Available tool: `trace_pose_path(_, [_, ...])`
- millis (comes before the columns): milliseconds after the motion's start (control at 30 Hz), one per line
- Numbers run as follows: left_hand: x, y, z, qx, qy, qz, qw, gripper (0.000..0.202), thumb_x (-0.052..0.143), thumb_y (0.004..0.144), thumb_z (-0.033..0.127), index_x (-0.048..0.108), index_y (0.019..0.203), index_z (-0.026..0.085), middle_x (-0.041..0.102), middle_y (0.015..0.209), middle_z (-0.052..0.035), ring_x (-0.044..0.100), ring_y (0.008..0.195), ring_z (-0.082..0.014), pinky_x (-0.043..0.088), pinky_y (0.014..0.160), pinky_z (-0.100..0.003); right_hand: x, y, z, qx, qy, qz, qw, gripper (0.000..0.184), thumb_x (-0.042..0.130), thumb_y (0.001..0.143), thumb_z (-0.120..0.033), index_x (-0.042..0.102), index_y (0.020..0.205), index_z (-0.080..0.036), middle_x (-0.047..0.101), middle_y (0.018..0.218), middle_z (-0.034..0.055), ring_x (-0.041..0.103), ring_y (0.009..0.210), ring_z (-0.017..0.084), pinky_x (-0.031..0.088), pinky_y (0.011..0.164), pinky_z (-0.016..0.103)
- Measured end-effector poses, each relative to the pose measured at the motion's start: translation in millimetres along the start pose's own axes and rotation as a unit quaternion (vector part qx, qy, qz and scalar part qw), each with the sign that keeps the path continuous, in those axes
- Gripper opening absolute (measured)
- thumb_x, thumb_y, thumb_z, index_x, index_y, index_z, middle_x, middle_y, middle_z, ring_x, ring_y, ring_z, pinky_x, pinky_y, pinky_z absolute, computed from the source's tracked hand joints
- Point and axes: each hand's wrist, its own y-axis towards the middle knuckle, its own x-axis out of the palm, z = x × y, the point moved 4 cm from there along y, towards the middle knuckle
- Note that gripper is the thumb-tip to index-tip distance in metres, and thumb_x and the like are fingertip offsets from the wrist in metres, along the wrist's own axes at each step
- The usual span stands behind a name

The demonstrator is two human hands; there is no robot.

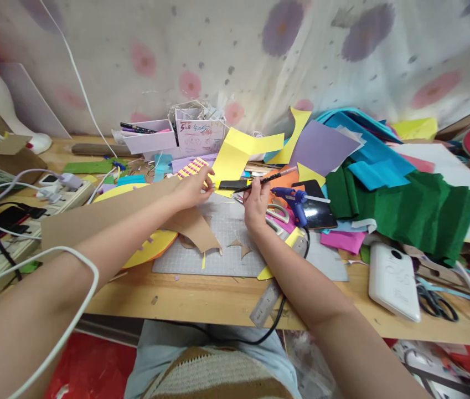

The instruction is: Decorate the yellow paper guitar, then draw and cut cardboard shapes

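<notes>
My right hand (257, 205) is closed round a slim black pen (276, 176), its tip pointing left over the cutting mat (226, 260). My left hand (195, 187) reaches in from the other side with its fingers partly curled and apart, and I see nothing held in it. A black flat piece (233, 184) lies just right of those fingertips, by a folded yellow sheet (235, 155). Under my left forearm are a brown cardboard piece (195, 227) and a yellow rounded shape (147, 252). Grey-handled scissors (276, 221) lie beside my right hand.
A blue glue gun (295, 202) rests on a dark tablet-like slab (318, 213), its cord trailing to the table edge. A metal ruler (264, 305) juts over that edge. Green crepe paper (417, 208) and a white power bank (393, 282) lie right; a power strip (68, 197) lies left.
</notes>
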Motion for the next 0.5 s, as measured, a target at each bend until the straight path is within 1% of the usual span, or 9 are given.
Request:
trace_pose_path(67, [4.4,-6,0,0.014,-0.088,0.015,0.996,0.043,0.054,0.076,0.026,0.036,0.114,0.022,0.062,0.092,-0.0022,0.062,0.073,-0.0128,0.047,0.068,-0.028,-1,-4,-5,0.006,0.053,0.040,0.998,0.034,0.035,0.085,-0.056,0.036,0.093,-0.023,0.039,0.060,-0.0069,0.041,0.047,0.008,0.034,0.046,0.020])
trace_pose_path(100, [7.2,-9,0,0.018,-0.122,0.017,0.992,0.042,0.055,0.074,0.026,0.036,0.112,0.022,0.060,0.089,-0.0011,0.061,0.071,-0.0117,0.047,0.066,-0.027,0,-6,-6,0.011,0.066,0.041,0.997,0.034,0.038,0.083,-0.056,0.036,0.090,-0.023,0.038,0.057,-0.0079,0.041,0.045,0.007,0.034,0.045,0.020])
trace_pose_path(200, [14.2,-15,-1,0.016,-0.191,0.011,0.981,0.042,0.059,0.072,0.026,0.035,0.106,0.020,0.056,0.080,0.0016,0.059,0.069,-0.0109,0.049,0.063,-0.026,7,-13,-10,0.019,0.077,0.003,0.997,0.034,0.042,0.082,-0.056,0.036,0.087,-0.023,0.040,0.052,-0.0092,0.040,0.041,0.007,0.032,0.042,0.019])
trace_pose_path(267, [15.5,-17,-1,0.011,-0.209,0.005,0.978,0.042,0.059,0.071,0.025,0.035,0.105,0.020,0.054,0.078,0.0024,0.059,0.068,-0.0109,0.049,0.062,-0.026,11,-17,-12,0.012,0.082,-0.020,0.996,0.033,0.043,0.082,-0.055,0.036,0.086,-0.023,0.041,0.051,-0.0096,0.040,0.039,0.006,0.031,0.040,0.019])
trace_pose_path(400, [13.4,-21,4,0.008,-0.202,-0.002,0.979,0.041,0.059,0.070,0.022,0.036,0.104,0.019,0.054,0.078,0.0023,0.058,0.069,-0.0108,0.049,0.062,-0.026,15,-22,-13,-0.013,0.076,-0.052,0.996,0.033,0.046,0.082,-0.053,0.035,0.084,-0.023,0.044,0.052,-0.0098,0.040,0.039,0.005,0.029,0.039,0.018])
trace_pose_path(500, [13.7,-21,5,0.004,-0.206,-0.003,0.979,0.040,0.059,0.070,0.022,0.037,0.104,0.019,0.054,0.078,0.0018,0.058,0.070,-0.0113,0.049,0.062,-0.027,16,-23,-12,-0.021,0.059,-0.070,0.996,0.031,0.045,0.083,-0.052,0.036,0.084,-0.022,0.046,0.052,-0.0096,0.042,0.040,0.005,0.031,0.042,0.018])
